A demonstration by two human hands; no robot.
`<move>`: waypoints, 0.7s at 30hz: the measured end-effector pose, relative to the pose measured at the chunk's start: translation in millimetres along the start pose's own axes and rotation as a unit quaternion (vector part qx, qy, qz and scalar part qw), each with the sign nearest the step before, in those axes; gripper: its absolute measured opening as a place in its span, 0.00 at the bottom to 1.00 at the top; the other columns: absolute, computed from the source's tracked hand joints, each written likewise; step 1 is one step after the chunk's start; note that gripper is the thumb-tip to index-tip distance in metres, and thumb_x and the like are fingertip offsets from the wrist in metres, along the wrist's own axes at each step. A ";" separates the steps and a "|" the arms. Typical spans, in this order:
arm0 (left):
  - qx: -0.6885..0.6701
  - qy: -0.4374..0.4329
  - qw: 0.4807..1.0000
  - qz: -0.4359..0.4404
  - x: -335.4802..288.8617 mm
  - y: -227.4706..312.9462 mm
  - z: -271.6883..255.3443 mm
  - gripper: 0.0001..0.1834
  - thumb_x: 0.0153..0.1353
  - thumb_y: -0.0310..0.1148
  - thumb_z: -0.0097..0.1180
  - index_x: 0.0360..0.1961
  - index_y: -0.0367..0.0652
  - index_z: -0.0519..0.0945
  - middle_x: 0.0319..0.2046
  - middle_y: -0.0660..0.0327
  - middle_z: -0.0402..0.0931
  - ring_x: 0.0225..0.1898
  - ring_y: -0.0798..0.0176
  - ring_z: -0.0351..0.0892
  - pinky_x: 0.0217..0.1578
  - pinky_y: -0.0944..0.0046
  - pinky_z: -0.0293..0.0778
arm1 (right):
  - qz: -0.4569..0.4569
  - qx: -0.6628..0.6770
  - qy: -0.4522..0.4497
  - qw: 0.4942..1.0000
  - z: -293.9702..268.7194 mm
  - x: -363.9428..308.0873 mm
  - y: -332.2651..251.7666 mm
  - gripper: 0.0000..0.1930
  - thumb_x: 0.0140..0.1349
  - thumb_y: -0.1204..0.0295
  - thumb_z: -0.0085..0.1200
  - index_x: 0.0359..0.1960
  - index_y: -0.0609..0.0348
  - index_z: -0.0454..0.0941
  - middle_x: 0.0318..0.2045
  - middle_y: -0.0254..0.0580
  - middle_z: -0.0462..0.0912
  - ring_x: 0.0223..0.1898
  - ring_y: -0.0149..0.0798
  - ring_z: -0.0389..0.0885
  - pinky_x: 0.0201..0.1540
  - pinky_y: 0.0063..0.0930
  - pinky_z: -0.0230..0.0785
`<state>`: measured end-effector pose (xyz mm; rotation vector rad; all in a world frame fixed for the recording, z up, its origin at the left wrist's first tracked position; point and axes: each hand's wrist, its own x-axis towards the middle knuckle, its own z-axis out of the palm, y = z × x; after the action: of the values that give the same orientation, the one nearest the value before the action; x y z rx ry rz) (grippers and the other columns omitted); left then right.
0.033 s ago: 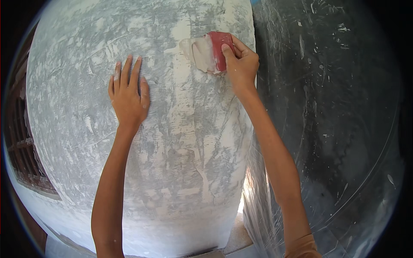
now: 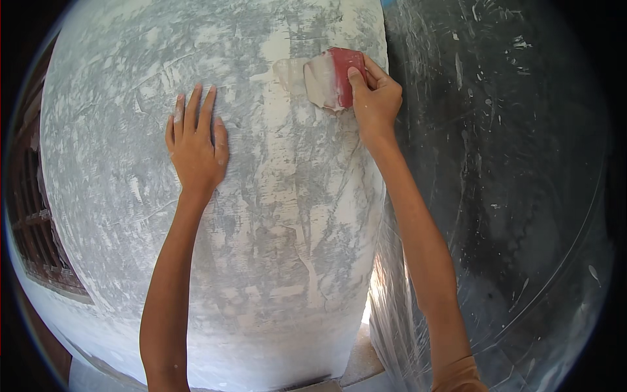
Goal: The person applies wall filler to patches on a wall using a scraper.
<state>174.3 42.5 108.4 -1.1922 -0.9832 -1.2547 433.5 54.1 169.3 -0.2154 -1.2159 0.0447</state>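
The fingers of my right hand (image 2: pixel 380 108) are pinched on a red scraper (image 2: pixel 348 78). It is up high near the right edge of the patchy wall (image 2: pixel 261 261), with pale paste (image 2: pixel 319 81) on it. My left hand (image 2: pixel 198 153) rests on the wall, fingers a bit apart. Shiny plastic (image 2: pixel 397 313) hangs at the right.

Wall (image 2: pixel 255 196), patchy grey and white (streaked throughout); left hand (image 2: pixel 198 155) flat on it, pale smear (image 2: pixel 288 72) higher up.
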 end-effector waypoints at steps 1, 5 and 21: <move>0.003 0.003 1.000 0.000 -0.6 -1.2 0.5 0.26 0.70 0.41 0.36 0.69 0.56 0.65 0.71 0.63 0.59 0.73 0.53 0.51 0.71 0.47 0.42 | 0.005 0.019 0.031 0.999 -10.8 4.5 -0.3 0.17 0.63 0.80 0.54 0.55 0.68 0.78 0.43 0.47 0.86 0.41 0.30 0.84 0.47 0.23 0.75; 0.005 0.003 1.000 0.000 -0.6 3.3 2.2 0.26 0.70 0.41 0.36 0.69 0.56 0.66 0.71 0.63 0.59 0.73 0.53 0.51 0.71 0.47 0.42 | 0.039 0.072 0.033 0.996 -8.5 0.7 -9.2 0.18 0.63 0.79 0.55 0.56 0.67 0.77 0.44 0.48 0.86 0.43 0.30 0.83 0.48 0.22 0.73; 0.006 0.007 1.000 0.000 -2.1 0.7 -0.7 0.26 0.70 0.40 0.37 0.69 0.56 0.66 0.70 0.62 0.60 0.73 0.52 0.52 0.71 0.48 0.42 | 0.010 0.053 -0.014 0.998 -4.3 -0.7 -1.9 0.18 0.64 0.80 0.54 0.56 0.70 0.77 0.45 0.48 0.85 0.43 0.29 0.83 0.46 0.21 0.75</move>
<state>174.7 42.2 106.2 -1.1725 -0.9798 -1.2532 437.1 51.5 167.6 -0.1349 -1.2356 0.1306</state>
